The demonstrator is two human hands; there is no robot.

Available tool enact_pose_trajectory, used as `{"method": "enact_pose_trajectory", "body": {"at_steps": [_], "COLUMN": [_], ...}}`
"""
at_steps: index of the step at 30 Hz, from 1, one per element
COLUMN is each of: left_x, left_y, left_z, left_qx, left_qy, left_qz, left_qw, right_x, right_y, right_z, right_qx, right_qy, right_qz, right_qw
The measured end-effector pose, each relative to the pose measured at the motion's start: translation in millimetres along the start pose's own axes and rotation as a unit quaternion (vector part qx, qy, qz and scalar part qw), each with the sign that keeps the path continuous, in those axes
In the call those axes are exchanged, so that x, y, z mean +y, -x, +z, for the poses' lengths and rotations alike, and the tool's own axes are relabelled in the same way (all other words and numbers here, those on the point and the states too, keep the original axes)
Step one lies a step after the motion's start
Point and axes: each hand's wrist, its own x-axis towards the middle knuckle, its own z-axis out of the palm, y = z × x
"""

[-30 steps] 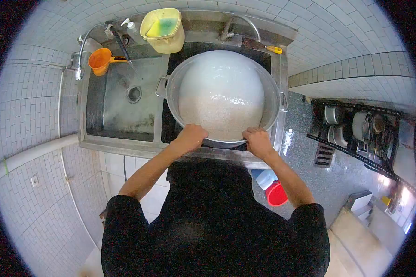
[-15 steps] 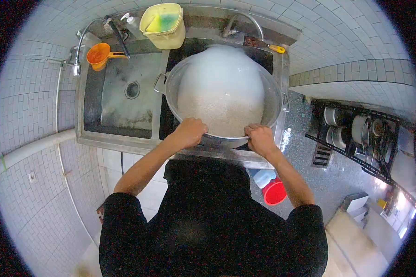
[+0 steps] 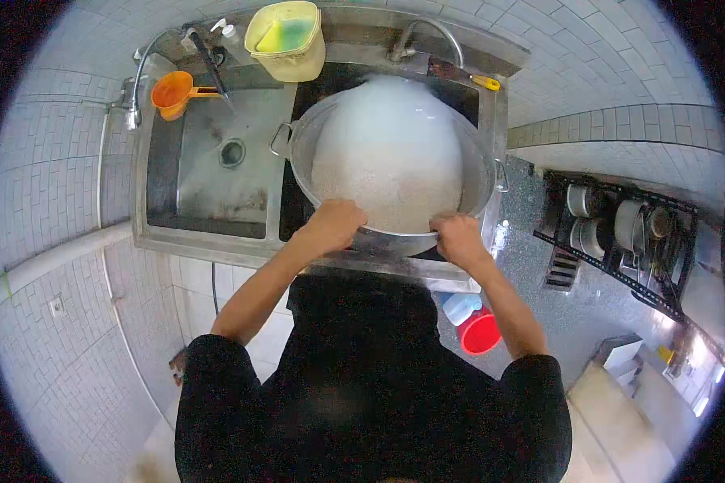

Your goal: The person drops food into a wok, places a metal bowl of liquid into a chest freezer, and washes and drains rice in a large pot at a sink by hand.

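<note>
Up comes the near rim [image 3: 399, 234] a touch, and cloudy water [image 3: 395, 117] now reaches past the far side: the big pot [image 3: 478, 165] seems to be draining! Left hand [image 3: 338, 222], right hand [image 3: 459, 236], both clamped on that rim, the pot tipped away over the right-hand basin [image 3: 293, 216]

- A black top [image 3: 403, 410] fills the lower centre of the frame, its cloth matt and so dark that seams and folds hardly read.
- A faint, paler patch [image 3: 328, 402] lies on it, left of centre.
- The left sleeve [image 3: 215, 382], lower left, is black, short and wide.
- The right sleeve [image 3: 536, 394], lower right, matches it.
- Both forearms [image 3: 264, 295] are bare and slim.
- Left hand [image 3: 334, 224] and right hand [image 3: 457, 237], mid-frame, are bare too.
</note>
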Motion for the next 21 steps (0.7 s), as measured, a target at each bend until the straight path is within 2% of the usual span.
{"method": "enact_pose_trajectory", "body": {"at_steps": [2,8,17,21], "left_x": [2.6,-0.9,-1.1,2.2], "left_y": [-0.4,-1.7,-2.6,-5.2], "left_z": [-7.1,-5.4,-14.6,-29.6], "left_qx": [-0.003,0.014,0.049,-0.015], "left_qy": [-0.003,-0.009,0.0,-0.006], "left_qz": [-0.007,0.0,0.006,-0.025], "left_qw": [1.0,1.0,0.999,1.0], "right_x": [2.2,0.3,5.3,8.0], "right_y": [-0.9,-5.7,-8.8,-11.2], "right_z": [2.0,-9.4,-9.9,-14.9], "right_qx": [0.024,-0.001,0.022,0.025], "right_qy": [-0.003,-0.013,-0.003,-0.003], "right_qz": [-0.003,0.008,0.004,-0.006], "right_qw": [1.0,1.0,1.0,1.0]}}
